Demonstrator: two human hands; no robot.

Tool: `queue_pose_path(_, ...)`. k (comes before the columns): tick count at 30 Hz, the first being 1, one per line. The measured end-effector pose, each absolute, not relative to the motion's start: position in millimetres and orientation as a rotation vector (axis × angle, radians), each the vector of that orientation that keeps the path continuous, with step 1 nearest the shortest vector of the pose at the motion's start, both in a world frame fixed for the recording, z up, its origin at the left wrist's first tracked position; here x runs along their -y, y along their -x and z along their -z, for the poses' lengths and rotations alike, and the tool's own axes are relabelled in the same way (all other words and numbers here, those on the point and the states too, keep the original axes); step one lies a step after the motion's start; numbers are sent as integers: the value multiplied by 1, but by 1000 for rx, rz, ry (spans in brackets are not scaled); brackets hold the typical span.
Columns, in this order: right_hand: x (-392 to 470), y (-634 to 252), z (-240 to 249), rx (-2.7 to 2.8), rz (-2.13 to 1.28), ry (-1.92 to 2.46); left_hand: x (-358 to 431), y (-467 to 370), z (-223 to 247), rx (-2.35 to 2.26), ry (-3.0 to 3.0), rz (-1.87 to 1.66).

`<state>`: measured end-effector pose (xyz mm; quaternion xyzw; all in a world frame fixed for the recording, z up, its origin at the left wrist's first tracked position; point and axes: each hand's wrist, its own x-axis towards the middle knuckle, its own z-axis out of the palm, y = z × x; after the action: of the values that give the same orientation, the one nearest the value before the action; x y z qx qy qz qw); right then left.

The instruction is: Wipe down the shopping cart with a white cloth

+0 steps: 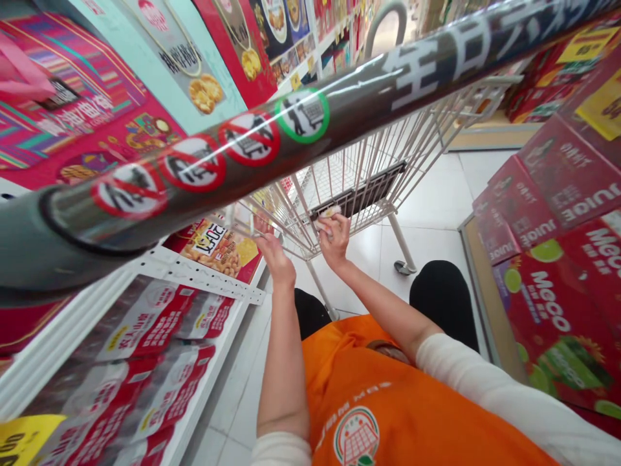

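A wire shopping cart [352,175] stands in front of me, its dark handle [339,123] crossing the upper view on a slant. My right hand [334,238] is closed around a small whitish, crumpled item [331,212], probably a cloth or tissue, against the cart's near wire side beside a dark panel [383,188]. To the left, my left hand [275,252] has its fingers stretched out at the corner of the wire basket, with nothing visible in it. Its fingertips are partly behind the wires.
Shelves with red gift boxes [218,252] and packs of wrapped bottles [145,323] line the left. Stacked red drink cartons [557,304] stand on a low platform at the right. White floor tiles [431,233] lie beneath, with a cart wheel [405,267] close to my knee.
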<state>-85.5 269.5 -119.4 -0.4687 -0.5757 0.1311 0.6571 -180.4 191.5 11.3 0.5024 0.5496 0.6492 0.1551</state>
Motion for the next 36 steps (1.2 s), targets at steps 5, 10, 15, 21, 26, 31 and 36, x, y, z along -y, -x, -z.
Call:
queue_pose_path(5,-261,77,153,1311,-452,1147,-196,172,-11,-1634,-1494,-1891)
queue_pose_path(10,-257,81,131,1251,-456,1163,-196,174,-6,-1691,-1496,-1820)
queue_pose_path(15,-260,92,99,1170,-427,1013,-201,173,-3,-1671,-1492,-1806)
queue_pose_path(21,-244,86,144,1205,-678,1170,-202,172,-2,-1654,-1526,-1805)
queue_pose_path(26,-246,97,136,1189,-664,1150,-203,171,-3,-1641,-1542,-1784)
queue_pose_path(31,-250,105,123,1219,-555,1059,-204,170,-3,-1659,-1560,-1770)
queue_pose_path(36,-246,96,130,1266,-523,1125,-207,171,2,-1605,-1527,-1844)
